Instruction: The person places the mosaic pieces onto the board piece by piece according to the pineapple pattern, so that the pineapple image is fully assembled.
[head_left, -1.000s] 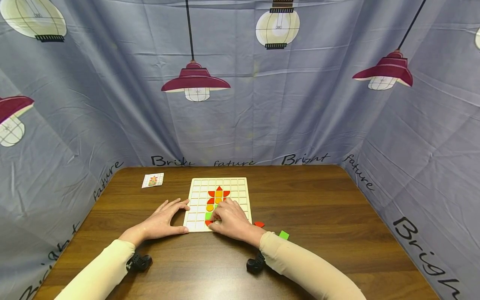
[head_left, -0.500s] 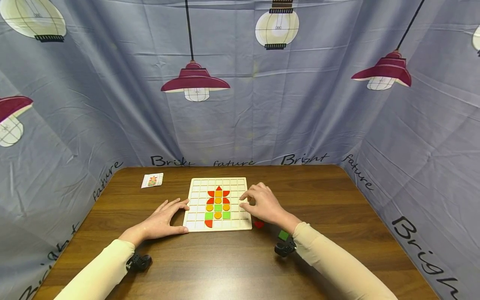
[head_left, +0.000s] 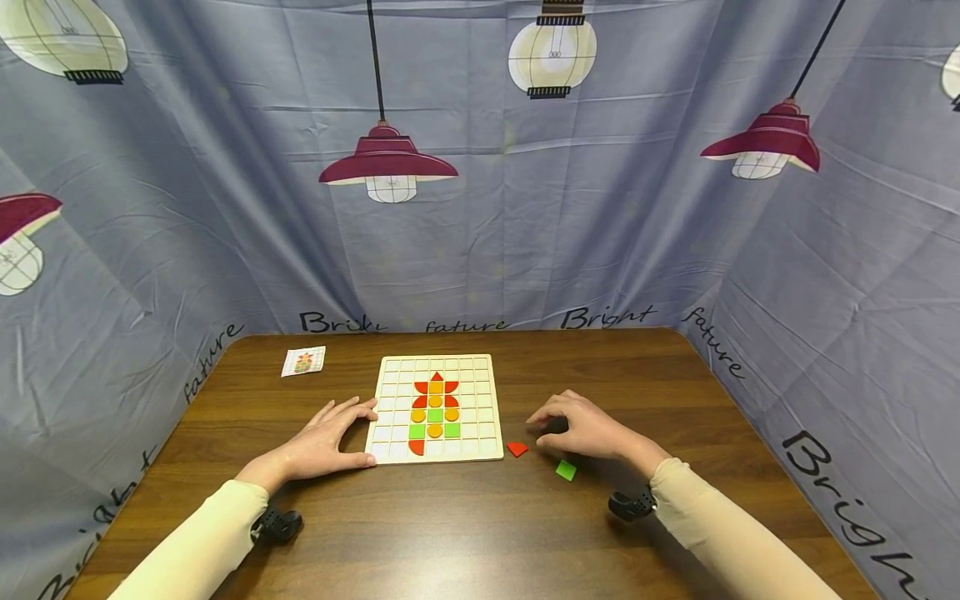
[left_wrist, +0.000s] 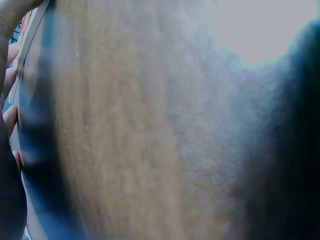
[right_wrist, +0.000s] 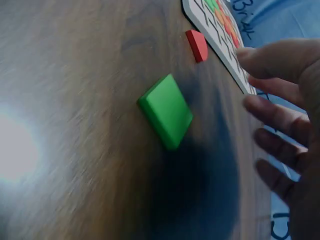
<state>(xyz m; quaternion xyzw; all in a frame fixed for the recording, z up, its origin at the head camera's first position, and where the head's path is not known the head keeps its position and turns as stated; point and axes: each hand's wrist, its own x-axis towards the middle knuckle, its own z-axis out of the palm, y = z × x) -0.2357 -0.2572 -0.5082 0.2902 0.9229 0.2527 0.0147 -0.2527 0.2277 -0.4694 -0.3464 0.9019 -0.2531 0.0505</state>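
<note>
A cream grid board (head_left: 476, 417) lies on the table, bearing red, orange and green flat pieces in a pineapple-like pattern. At its lower left of the pattern sits a red quarter-circle piece (head_left: 416, 447). My left hand (head_left: 326, 442) rests at the board's left edge, thumb and fingertips touching it. My right hand (head_left: 581, 427) hovers right of the board with loosely bent fingers and nothing in them. Close below it lie a loose green square piece (right_wrist: 166, 111) and a loose red quarter-circle piece (right_wrist: 197, 46), both apart from the hand.
A small pattern card (head_left: 303, 361) lies at the table's back left. The brown wooden table (head_left: 622, 367) ends at a printed blue-grey curtain (head_left: 480, 250) behind it and at both sides.
My right hand has left the board and moved right, above the loose pieces, uncovering the pattern. My left hand stays at the board's edge.
</note>
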